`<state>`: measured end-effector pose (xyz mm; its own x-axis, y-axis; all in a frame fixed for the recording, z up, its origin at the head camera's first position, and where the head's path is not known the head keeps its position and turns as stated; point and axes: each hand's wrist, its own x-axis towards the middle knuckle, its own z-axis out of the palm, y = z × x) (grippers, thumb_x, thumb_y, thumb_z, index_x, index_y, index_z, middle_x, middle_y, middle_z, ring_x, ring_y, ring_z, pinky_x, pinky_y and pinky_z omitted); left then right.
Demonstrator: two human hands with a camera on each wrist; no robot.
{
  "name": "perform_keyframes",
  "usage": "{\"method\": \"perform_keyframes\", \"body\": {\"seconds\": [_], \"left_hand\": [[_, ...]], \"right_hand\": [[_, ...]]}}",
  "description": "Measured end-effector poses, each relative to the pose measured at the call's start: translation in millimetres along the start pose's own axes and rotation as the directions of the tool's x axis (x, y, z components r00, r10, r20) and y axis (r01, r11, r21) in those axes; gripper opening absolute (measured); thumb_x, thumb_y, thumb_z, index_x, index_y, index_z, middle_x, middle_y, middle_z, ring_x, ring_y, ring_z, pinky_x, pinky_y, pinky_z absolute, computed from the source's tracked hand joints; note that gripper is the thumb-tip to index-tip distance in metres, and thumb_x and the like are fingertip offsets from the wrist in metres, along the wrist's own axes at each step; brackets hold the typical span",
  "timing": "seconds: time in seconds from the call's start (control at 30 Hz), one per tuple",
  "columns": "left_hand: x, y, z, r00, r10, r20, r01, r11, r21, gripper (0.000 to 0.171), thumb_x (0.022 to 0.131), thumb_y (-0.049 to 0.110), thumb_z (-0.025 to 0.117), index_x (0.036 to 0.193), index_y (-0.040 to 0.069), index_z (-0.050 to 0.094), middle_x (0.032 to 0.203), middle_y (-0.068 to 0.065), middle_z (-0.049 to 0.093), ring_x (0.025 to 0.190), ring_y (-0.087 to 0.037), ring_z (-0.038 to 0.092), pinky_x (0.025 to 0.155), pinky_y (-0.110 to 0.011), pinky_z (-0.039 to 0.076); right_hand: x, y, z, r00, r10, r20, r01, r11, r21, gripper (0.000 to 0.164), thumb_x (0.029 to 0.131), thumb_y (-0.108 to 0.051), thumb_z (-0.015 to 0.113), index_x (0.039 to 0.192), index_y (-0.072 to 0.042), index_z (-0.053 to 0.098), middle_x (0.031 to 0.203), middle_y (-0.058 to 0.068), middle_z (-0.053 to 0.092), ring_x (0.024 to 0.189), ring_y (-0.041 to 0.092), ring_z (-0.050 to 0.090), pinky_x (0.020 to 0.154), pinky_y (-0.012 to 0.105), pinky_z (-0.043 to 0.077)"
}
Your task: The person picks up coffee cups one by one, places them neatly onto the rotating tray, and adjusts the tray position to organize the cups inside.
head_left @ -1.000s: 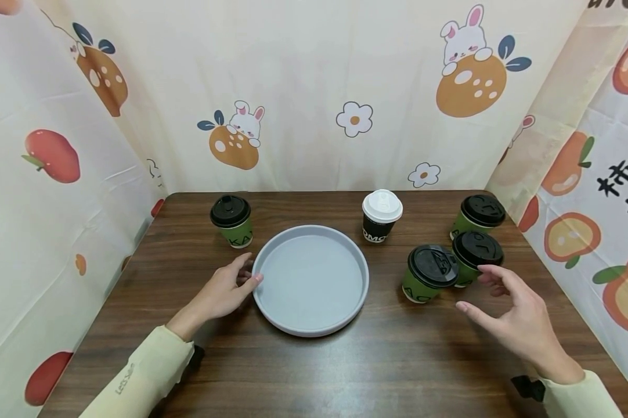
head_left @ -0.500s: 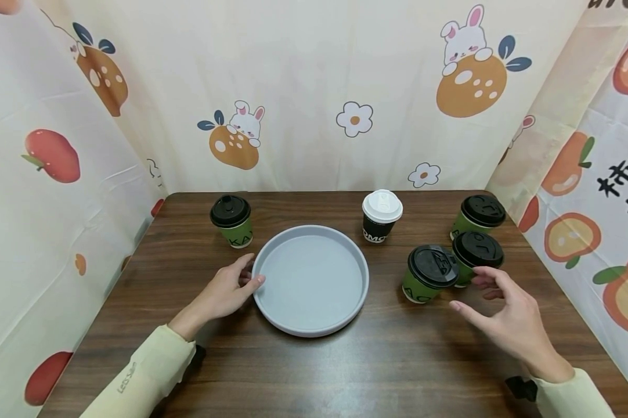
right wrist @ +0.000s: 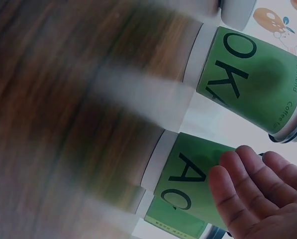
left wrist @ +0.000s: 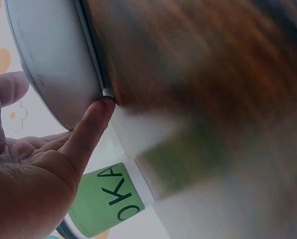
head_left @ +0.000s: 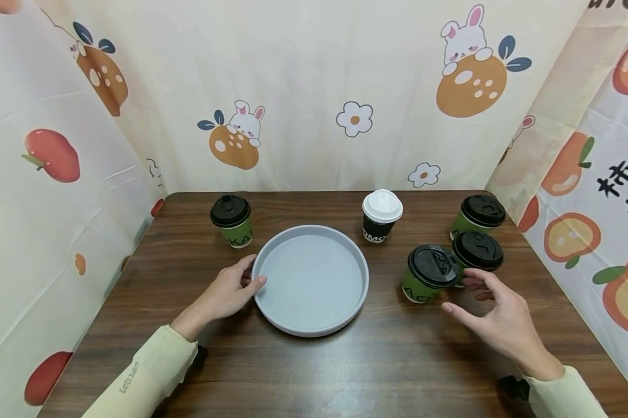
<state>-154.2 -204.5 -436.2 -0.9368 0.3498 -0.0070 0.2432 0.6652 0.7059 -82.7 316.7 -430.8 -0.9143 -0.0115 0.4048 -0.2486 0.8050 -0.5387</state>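
My left hand (head_left: pixel 225 293) holds the left rim of a round grey plate (head_left: pixel 311 281), its thumb over the edge and fingers at the outer side. In the left wrist view a fingertip meets the plate's lower edge. To the right, my right hand (head_left: pixel 502 319) has relaxed, slightly bent fingers, thumb apart, and holds nothing. Its fingertips are right beside a green paper cup with a black lid (head_left: pixel 477 249); in the right wrist view they overlap that cup (right wrist: pixel 188 174). Another green cup (head_left: pixel 431 273) stands just left of it, and a third (head_left: pixel 483 212) behind.
A green cup with a black lid (head_left: pixel 233 223) stands behind my left hand. Beyond the plate's right side is a black cup with a white lid (head_left: pixel 382 215). Printed cloth (head_left: pixel 303 69) walls off the back and sides of the wooden table (head_left: pixel 345 377).
My right hand has moved left and slightly forward along the front of the green cups. My left hand has shifted slightly right on the rim; the plate and cups have not moved.
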Motion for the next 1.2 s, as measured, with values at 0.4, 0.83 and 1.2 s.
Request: {"method": "perform_keyframes", "body": {"seconds": [0.4, 0.83, 1.2], "left_hand": [[0.3, 1.3, 1.5, 1.000, -0.020, 0.005, 0.020, 1.000, -0.003, 0.062, 0.104, 0.024, 0.062, 0.153, -0.005, 0.038, 0.131, -0.021, 0.064, 0.113, -0.026, 0.067, 0.092, -0.041, 0.057], [-1.0, 2.3, 0.6, 1.000, 0.025, -0.014, -0.024, 1.000, 0.017, 0.056, 0.102, 0.016, 0.062, 0.150, -0.007, 0.042, 0.132, -0.024, 0.063, 0.114, -0.030, 0.067, 0.092, -0.043, 0.057], [-0.8, 1.7, 1.6, 1.000, 0.023, -0.012, -0.023, 1.000, 0.021, 0.056, 0.102, 0.016, 0.062, 0.150, -0.007, 0.042, 0.133, -0.024, 0.063, 0.115, -0.030, 0.067, 0.092, -0.043, 0.057]], "right_hand": [[-0.1, -2.5, 7.8, 0.997, 0.042, 0.060, -0.040, 0.998, -0.039, 0.076, 0.074, -0.039, 0.093, 0.133, -0.006, 0.061, 0.109, 0.011, 0.072, 0.085, 0.032, 0.069, 0.071, 0.023, 0.054], [5.5, -5.3, 10.9, 0.990, 0.077, 0.120, -0.073, 0.997, -0.040, 0.082, 0.075, -0.043, 0.092, 0.137, -0.001, 0.057, 0.109, 0.017, 0.072, 0.089, 0.034, 0.071, 0.070, 0.040, 0.057], [13.1, -3.5, 14.7, 0.983, 0.081, 0.166, -0.071, 0.995, -0.063, 0.079, 0.076, -0.050, 0.089, 0.134, -0.006, 0.059, 0.109, 0.012, 0.073, 0.093, 0.032, 0.070, 0.071, 0.039, 0.055]]}}
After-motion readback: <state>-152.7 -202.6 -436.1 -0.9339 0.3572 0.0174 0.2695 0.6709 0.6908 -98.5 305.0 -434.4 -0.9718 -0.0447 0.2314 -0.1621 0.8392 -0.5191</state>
